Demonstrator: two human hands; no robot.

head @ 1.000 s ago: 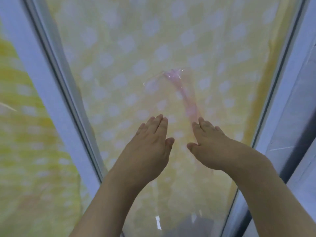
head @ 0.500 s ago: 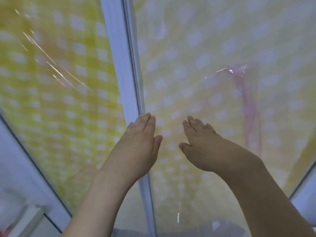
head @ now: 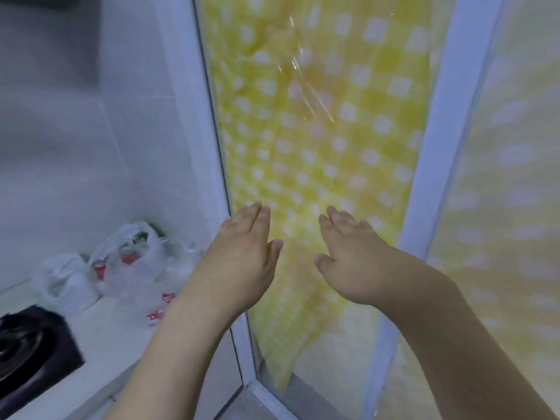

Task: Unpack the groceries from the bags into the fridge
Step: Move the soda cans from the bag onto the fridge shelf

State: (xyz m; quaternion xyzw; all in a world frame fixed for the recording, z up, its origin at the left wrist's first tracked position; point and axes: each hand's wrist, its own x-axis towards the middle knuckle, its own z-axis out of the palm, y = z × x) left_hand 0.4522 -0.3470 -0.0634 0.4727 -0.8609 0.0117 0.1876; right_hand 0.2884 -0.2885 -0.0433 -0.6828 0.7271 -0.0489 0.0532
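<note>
Clear plastic grocery bags (head: 127,262) sit on a white counter at the lower left, against the tiled wall, with red-labelled items showing through them. My left hand (head: 242,256) and my right hand (head: 348,256) are both raised in front of me, palms down and fingers straight, holding nothing. They hover in front of a glass panel backed by a yellow checked curtain (head: 318,131). No fridge is in view.
A black gas stove (head: 27,356) occupies the counter's lower left corner. White window frames (head: 436,165) run steeply on either side of the glass panel. White wall tiles (head: 91,147) fill the upper left.
The view has swung left: the window frames slid to the right, and the counter with bags and stove has come into sight. Both hands stay flat and apart.
</note>
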